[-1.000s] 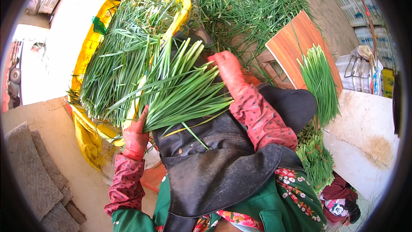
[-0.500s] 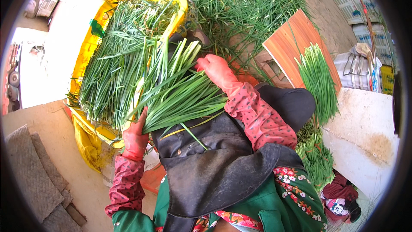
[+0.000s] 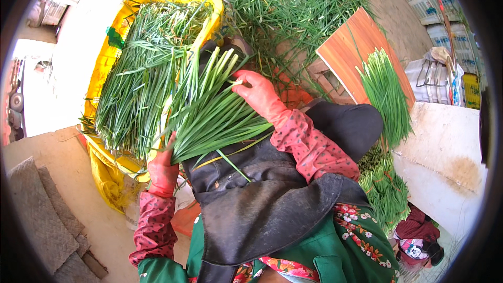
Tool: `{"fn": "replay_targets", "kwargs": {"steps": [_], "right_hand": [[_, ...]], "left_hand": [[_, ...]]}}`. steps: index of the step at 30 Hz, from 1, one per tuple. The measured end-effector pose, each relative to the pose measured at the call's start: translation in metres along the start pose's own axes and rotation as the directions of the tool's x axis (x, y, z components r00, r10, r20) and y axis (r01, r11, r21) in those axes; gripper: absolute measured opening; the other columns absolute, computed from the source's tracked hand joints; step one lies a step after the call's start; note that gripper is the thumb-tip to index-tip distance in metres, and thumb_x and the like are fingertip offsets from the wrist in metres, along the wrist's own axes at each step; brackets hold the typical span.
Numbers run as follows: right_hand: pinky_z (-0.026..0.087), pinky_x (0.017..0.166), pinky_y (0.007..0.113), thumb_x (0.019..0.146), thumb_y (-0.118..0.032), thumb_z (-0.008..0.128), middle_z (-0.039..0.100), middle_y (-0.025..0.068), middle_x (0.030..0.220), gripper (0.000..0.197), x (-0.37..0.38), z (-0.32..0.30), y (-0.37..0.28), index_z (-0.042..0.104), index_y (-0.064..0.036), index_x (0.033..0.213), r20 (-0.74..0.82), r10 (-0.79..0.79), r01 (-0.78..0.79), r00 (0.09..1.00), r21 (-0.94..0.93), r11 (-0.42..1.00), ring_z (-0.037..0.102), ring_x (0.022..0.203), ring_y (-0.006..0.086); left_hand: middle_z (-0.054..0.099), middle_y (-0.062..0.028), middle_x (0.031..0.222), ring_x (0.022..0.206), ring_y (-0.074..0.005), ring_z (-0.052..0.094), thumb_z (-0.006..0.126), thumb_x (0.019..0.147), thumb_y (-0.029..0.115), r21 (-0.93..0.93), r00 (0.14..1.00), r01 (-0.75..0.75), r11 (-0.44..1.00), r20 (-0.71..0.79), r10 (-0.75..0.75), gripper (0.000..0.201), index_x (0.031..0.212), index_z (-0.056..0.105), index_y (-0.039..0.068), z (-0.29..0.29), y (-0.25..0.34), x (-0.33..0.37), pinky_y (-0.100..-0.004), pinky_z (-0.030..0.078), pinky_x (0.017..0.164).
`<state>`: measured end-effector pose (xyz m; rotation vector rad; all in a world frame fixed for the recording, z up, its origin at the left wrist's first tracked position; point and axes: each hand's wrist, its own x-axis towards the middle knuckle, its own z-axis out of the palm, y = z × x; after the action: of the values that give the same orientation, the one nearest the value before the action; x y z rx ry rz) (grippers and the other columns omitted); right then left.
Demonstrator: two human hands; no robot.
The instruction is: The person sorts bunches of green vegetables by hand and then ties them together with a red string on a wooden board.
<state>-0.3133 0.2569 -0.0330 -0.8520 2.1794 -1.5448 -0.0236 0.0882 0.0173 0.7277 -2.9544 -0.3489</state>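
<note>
A: Reference: clock face laid over the head view, twelve at top. Position of the sample?
B: Green bundle (image 3: pixel 215 118), just off centre between nine and ten, over the dark apron (image 3: pixel 257 199). Seen from the left hand (image 3: pixel 163 170), it fans out from one to two o'clock; pale stalk ends lie at one.
A: Left grip?
B: Hand at eight o'clock, red glove, clamped on the bundle's gathered leaf end. Thumb visible; fingers largely hidden.
A: Right?
B: Right hand (image 3: pixel 254 91), at twelve just above centre, also red-gloved. Fingers bent, tips at the stalks near the pale ends. Cannot tell whether they pinch any.
A: Surroundings?
B: Yellow crate (image 3: pixel 97 81) towards ten, filled with greens (image 3: pixel 133 94); the bundle overlaps its near edge. Loose heap (image 3: pixel 304 15) of green leaves between twelve and one. Wooden board (image 3: pixel 340 55) at two, tilted, with a neat bunch (image 3: pixel 387 97) lying partly on it. More bunches (image 3: pixel 386 191) at four. Grey mats (image 3: pixel 39 212) at eight, well apart from the hands.
</note>
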Motion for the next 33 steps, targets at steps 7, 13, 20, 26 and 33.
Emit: {"fn": "replay_targets", "kwargs": {"steps": [7, 13, 20, 26, 33], "right_hand": [[0.051, 0.072, 0.039, 0.085, -0.025, 0.061, 0.066, 0.0128, 0.089, 0.027, 0.012, -0.099, 0.055, 0.063, -0.0056, 0.103, -0.080, 0.387, -0.395, 0.918, -0.172, 0.902, 0.064, 0.077, 0.0302], [0.049, 0.066, 0.031, 0.082, -0.025, 0.066, 0.066, 0.0088, 0.090, 0.038, -0.035, -0.071, 0.004, 0.060, -0.0011, 0.110, 0.512, 0.557, -0.660, 0.654, 0.026, 0.751, 0.060, 0.073, 0.0167], [0.044, 0.054, 0.028, 0.090, -0.018, 0.049, 0.060, 0.0045, 0.077, 0.019, -0.030, -0.114, 0.076, 0.062, -0.0040, 0.094, 0.007, 0.649, -0.647, 0.760, 0.089, 0.757, 0.055, 0.065, 0.0140], [0.049, 0.086, 0.034, 0.076, -0.021, 0.075, 0.063, 0.0093, 0.109, 0.048, -0.053, -0.053, 0.009, 0.057, -0.0043, 0.117, 0.390, 0.223, -0.273, 0.894, 0.076, 0.959, 0.061, 0.098, 0.0206], [0.050, 0.068, 0.034, 0.084, -0.016, 0.061, 0.066, 0.0092, 0.083, 0.015, -0.082, -0.030, 0.011, 0.065, -0.0062, 0.095, 0.274, 0.002, 0.013, 0.962, -0.054, 0.998, 0.065, 0.076, 0.0276]], "left_hand": [[0.065, -0.0117, 0.082, 0.064, -0.0307, 0.063, 0.066, 0.073, 0.004, -0.087, 0.999, -0.035, 0.996, -0.042, 0.032, 0.065, 0.132, 0.053, 0.029, 0.003, -0.001, 0.001, -0.0380, 0.049, 0.055], [0.066, -0.0129, 0.095, 0.068, -0.0305, 0.065, 0.068, 0.073, 0.007, -0.094, 0.999, -0.028, 0.995, -0.035, 0.025, 0.067, 0.133, 0.051, 0.029, 0.006, -0.006, -0.005, -0.0373, 0.051, 0.057], [0.060, -0.0116, 0.071, 0.054, -0.0285, 0.058, 0.066, 0.069, 0.004, 0.034, 1.000, 0.000, 0.999, -0.003, 0.000, 0.076, 0.136, 0.048, 0.033, -0.003, -0.020, 0.010, -0.0386, 0.047, 0.052], [0.049, -0.0093, 0.060, 0.049, -0.0283, 0.053, 0.069, 0.074, 0.017, 0.175, 0.996, -0.072, 0.982, -0.037, 0.080, 0.067, 0.134, 0.047, 0.039, -0.011, -0.053, 0.039, -0.0409, 0.042, 0.047], [0.056, -0.0144, 0.069, 0.063, -0.0332, 0.060, 0.060, 0.080, 0.012, 0.194, 0.982, -0.037, 0.980, 0.189, 0.000, 0.067, 0.138, 0.040, 0.039, -0.004, -0.074, 0.059, -0.0422, 0.046, 0.055]]}}
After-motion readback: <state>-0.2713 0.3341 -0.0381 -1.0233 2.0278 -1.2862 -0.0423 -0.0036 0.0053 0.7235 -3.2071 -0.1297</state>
